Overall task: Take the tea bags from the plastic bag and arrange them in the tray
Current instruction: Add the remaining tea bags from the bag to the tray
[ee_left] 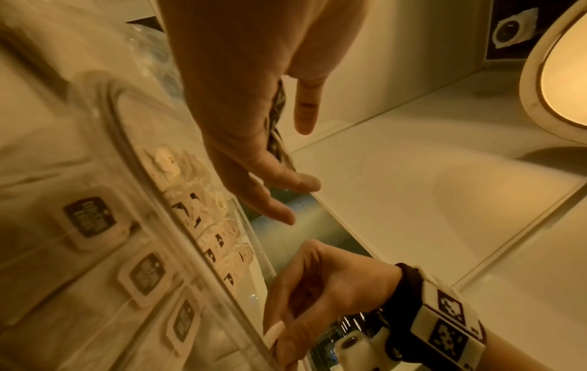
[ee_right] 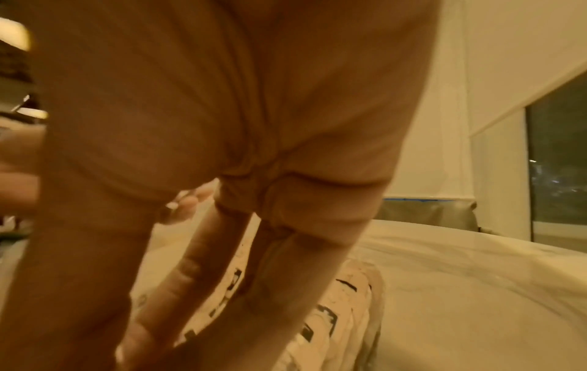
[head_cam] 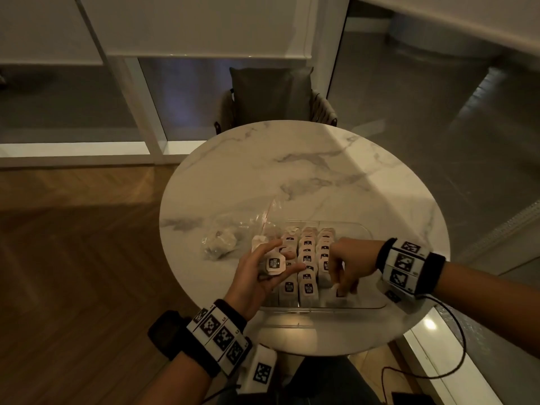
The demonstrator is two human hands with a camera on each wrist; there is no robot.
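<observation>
Step in hand, by my reading: filling the tray, late in the run. The left hand (head_cam: 264, 273) hovers over the tray's left rows, palm up, fingers spread and relaxed, with one tea bag (head_cam: 275, 264) lying on the fingers, label up; nothing curls round it. The right hand (head_cam: 349, 266) reaches down at the tray's near right corner, fingers pointing down among the bags; whether it pinches one there I cannot tell, the wrist view being blurred and filled by the palm.

Next move, as I judge it: seat the bag at the right fingertips upright in line, then hand over or place the one waiting on the left hand. It calls for a light touch, since the standing bags beside the fingers look easy to tip.

Containers:
- Clear tray (head_cam: 371, 306): beneath both hands, holding rows of tea bags standing on edge, labels toward the person; a gap shows at the near right corner, under the right fingertips.
- Plastic bag (head_cam: 230, 238): just beyond and left of the left hand, crumpled on the marble table (head_cam: 292, 171), a few pale bags apparently left inside.
</observation>
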